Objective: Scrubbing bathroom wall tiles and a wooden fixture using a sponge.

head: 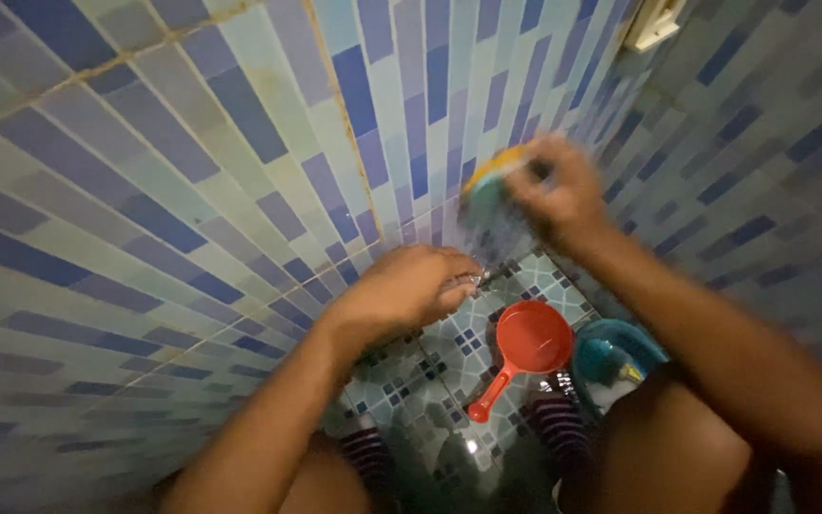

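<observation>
Sponge: yellow-green sponge point(489, 186) pressed on tiled wall point(240, 171).
Right hand point(563, 195): gripping sponge, blurred.
Left hand point(401, 290): curled around metal tap point(476, 278).
Floor: red dipper point(525, 345), teal bucket point(616, 357).

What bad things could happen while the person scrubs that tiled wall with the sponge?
The floor tiles look wet and shiny, so the striped sandals might slip. The red dipper lies right beside the feet and could be stepped on or kicked. The right hand scrubs the sponge fast enough to blur, so it might knock against the left hand braced on the wall.
</observation>
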